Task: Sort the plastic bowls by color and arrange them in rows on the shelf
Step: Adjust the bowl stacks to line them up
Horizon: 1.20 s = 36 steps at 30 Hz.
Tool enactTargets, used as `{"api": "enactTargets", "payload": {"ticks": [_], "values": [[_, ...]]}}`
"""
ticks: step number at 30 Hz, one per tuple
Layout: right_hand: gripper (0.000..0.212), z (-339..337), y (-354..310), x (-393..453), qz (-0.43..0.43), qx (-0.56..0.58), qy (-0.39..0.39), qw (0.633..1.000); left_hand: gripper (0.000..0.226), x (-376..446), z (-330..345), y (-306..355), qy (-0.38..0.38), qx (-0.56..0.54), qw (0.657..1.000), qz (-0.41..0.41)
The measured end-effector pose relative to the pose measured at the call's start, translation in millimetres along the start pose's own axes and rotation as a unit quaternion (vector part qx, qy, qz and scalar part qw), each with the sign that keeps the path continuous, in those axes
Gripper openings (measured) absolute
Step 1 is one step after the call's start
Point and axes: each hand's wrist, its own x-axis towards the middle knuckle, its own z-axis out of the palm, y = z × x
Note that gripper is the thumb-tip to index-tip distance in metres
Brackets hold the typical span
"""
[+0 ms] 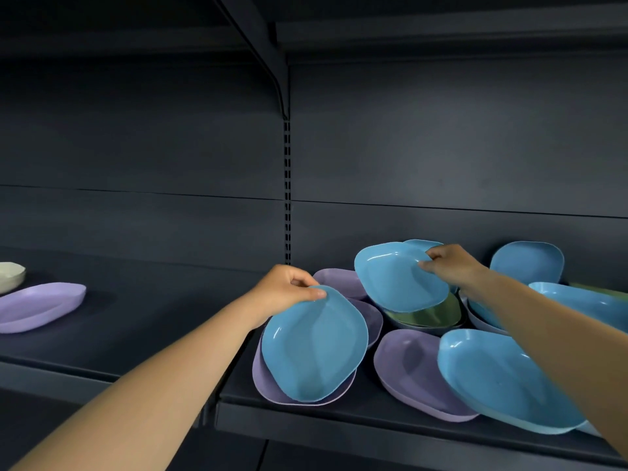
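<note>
Head view: the left hand (283, 292) is pinching the top rim of a blue bowl (314, 345), thumb on the inside and fingers curled behind, with the bowl tilting over a purple bowl (272, 385) at about 6 o'clock on the dark shelf (339, 423). The right hand (448, 263) is gripping the rim of a second blue bowl (397, 280) at 3 o'clock, holding it tipped up above a green bowl (428, 314). More blue and purple bowls are lying jumbled toward 4 o'clock, among them a large blue one (503, 382) overlapping another purple one (411, 368), and one blue bowl (526, 263) is leaning at the back. Far off at 9 o'clock, a lone purple bowl (37, 305) is sitting beside a cream bowl (10, 275).
</note>
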Motion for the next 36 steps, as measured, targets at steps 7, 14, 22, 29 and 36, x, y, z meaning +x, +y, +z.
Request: {"api": "enactTargets", "payload": {"ticks": [7, 14, 22, 29, 36], "values": [[0.021, -4.9, -26.0, -8.9, 0.04, 0.103, 0.021, 0.994, 0.011, -4.2, -23.9, 26.2, 0.113, -0.076, 0.99, 0.029], [0.012, 37.8, -100.3, -33.5, 0.019, 0.173, 0.022, 0.985, 0.017, -26.0, -101.5, -2.2, 0.177, -0.123, 0.973, -0.085], [0.018, 159.0, -206.0, -55.7, 0.009, 0.239, 0.029, 0.97, 0.016, -63.1, -235.6, -90.5, 0.177, -0.109, 0.964, -0.166], [0.016, 274.1, -247.2, -87.7, 0.09, 0.309, 0.029, 0.946, 0.011, -55.3, -292.0, -157.5, 0.095, -0.09, 0.976, -0.173], [0.024, 309.5, -251.0, -106.5, 0.151, 0.322, 0.072, 0.932, 0.019, -35.8, -312.0, -161.7, 0.037, -0.099, 0.985, -0.133]]}}
